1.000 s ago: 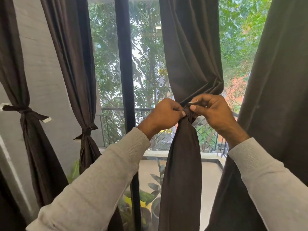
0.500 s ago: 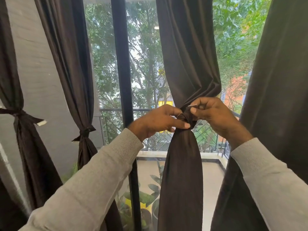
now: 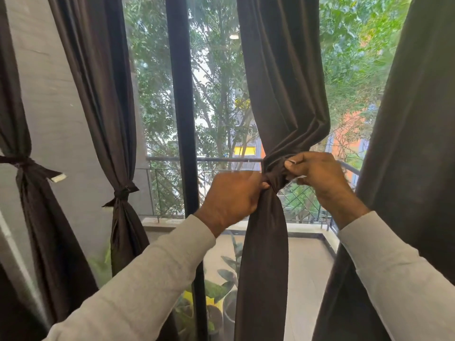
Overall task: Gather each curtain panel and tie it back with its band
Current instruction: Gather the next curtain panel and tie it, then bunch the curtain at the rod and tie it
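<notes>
At centre frame the gathered curtain panel (image 3: pixel 278 99) hangs cinched, the left hand (image 3: pixel 231 195) curled round it just below the band (image 3: pixel 274 174) while the right hand (image 3: pixel 317 174) pinches the band's end, with a loose panel (image 3: pixel 403 168) at right and two tied panels (image 3: pixel 115 124) at left.

A black window frame post (image 3: pixel 183 107) stands left of centre, with leafy trees (image 3: pixel 216 89) beyond the glass, a metal balcony railing (image 3: pixel 170 168) across the far middle, potted plants (image 3: pixel 216 301) low by the glass, and a grey wall (image 3: pixel 56 114) at left.
</notes>
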### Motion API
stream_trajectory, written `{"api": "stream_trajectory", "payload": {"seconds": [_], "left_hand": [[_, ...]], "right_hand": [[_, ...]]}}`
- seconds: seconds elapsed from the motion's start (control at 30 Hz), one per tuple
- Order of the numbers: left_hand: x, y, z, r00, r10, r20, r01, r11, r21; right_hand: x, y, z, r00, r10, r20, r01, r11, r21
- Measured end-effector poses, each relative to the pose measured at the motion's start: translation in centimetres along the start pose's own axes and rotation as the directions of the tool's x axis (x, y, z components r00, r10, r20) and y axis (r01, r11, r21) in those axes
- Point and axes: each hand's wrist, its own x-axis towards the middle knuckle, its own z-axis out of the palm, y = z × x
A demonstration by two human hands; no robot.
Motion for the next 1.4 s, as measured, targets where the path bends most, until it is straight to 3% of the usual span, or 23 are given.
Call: {"api": "stream_trajectory", "payload": {"seconds": [0.13,0.3,0.4,0.47,0.53,0.67,0.93,1.0,1.07,1.13,1.27,1.3,1.4], "left_hand": [[-5.4,1.9,2.5,0.998,-0.014,0.062,0.016,0.999,-0.035],[-9.8,2.8,5.7,0.974,-0.022,0.224,0.087,0.955,-0.284],[-10.1,1.7,6.0,0.911,-0.062,0.408,0.255,0.861,-0.44],[-9.9,-0.1,5.9,0.831,-0.088,0.549,0.438,0.712,-0.549],[-8.9,-2.0,5.2,0.782,-0.192,0.593,0.586,0.55,-0.595],[-3.7,-4.8,2.6,0.814,-0.424,0.398,0.571,0.455,-0.684],[11.5,-8.2,0.4,0.824,-0.564,0.052,0.461,0.615,-0.64],[14.0,-9.7,0.3,0.795,-0.606,0.04,0.474,0.578,-0.665],[15.8,-11.2,0.5,0.749,-0.659,0.063,0.507,0.51,-0.695],[17.0,-12.9,1.4,0.747,-0.66,0.081,0.506,0.485,-0.714],[17.3,-12.9,-1.2,0.771,-0.637,0.023,0.546,0.641,-0.54],[16.9,-13.2,-2.0,0.743,-0.669,-0.019,0.599,0.677,-0.428],[15.4,-15.5,-4.0,0.614,-0.781,-0.113,0.749,0.622,-0.229]], "right_hand": [[-0.9,3.3,-0.3,0.981,0.097,-0.17,-0.095,0.995,0.02],[-0.6,8.4,0.0,0.968,0.208,-0.141,-0.223,0.969,-0.101],[-0.2,9.9,-1.4,0.968,0.241,0.062,-0.224,0.953,-0.206],[0.0,9.4,-2.7,0.939,0.234,0.251,-0.157,0.943,-0.292],[0.6,8.3,-3.7,0.912,0.209,0.352,-0.099,0.947,-0.305],[3.0,5.3,-4.0,0.963,0.043,0.267,0.024,0.97,-0.242],[8.9,-4.5,1.2,0.963,-0.261,0.063,0.262,0.965,-0.005],[10.6,-6.6,2.2,0.954,-0.298,0.03,0.298,0.954,0.004],[12.1,-8.1,2.8,0.943,-0.332,-0.029,0.331,0.943,-0.026],[13.7,-8.9,3.3,0.939,-0.338,-0.063,0.332,0.939,-0.087],[16.3,-8.8,3.0,0.903,-0.402,-0.151,0.326,0.871,-0.368],[16.4,-8.6,2.2,0.889,-0.408,-0.21,0.292,0.856,-0.427],[16.3,-7.9,-1.4,0.841,-0.418,-0.343,0.214,0.84,-0.498]]}}
